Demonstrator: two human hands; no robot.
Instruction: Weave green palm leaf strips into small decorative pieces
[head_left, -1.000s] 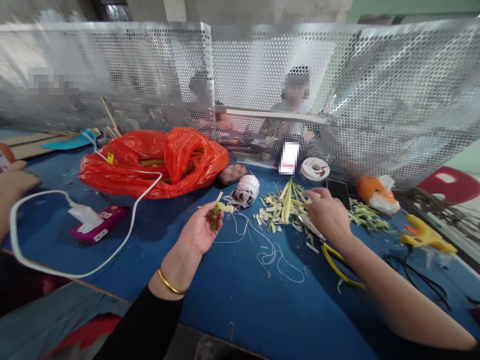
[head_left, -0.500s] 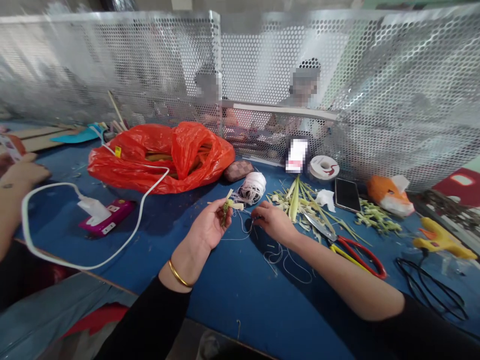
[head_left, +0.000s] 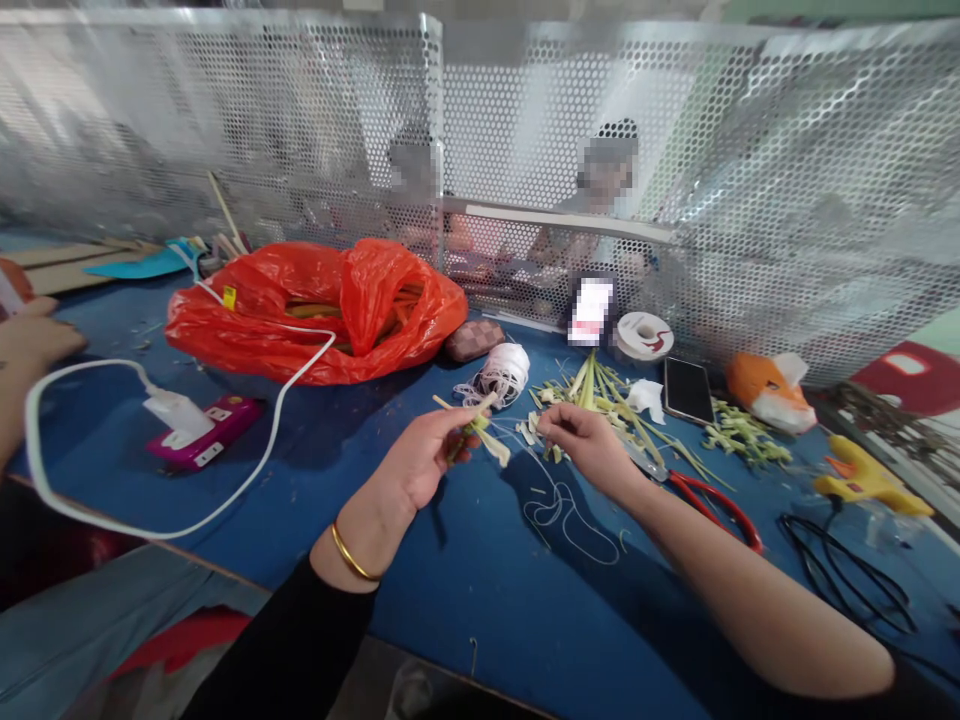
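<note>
My left hand (head_left: 424,455) is closed around a small bundle of pale green and cream plant strips (head_left: 486,436), whose ends stick out past the fingertips. To its right, my right hand (head_left: 589,445) is pinched, with a thin white string (head_left: 511,430) running between it and the bundle. The exact grip at the fingertips is too small to make out. A ball of white string (head_left: 506,370) sits just behind the hands. Loose string (head_left: 574,525) lies curled on the blue table (head_left: 480,560). Cut leaf strips (head_left: 589,385) are heaped behind my right hand.
Red-handled scissors (head_left: 720,505) lie partly behind my right forearm. Farther right are a phone (head_left: 688,390), a tissue pack (head_left: 772,390) and a yellow glue gun (head_left: 874,478). At left stand a red plastic bag (head_left: 262,290) and a purple power strip (head_left: 206,432). Another person's hand (head_left: 37,340) is far left.
My right hand has moved right, away from my left hand. The bundle has turned in my left hand, its pale ends now pointing down to the right.
</note>
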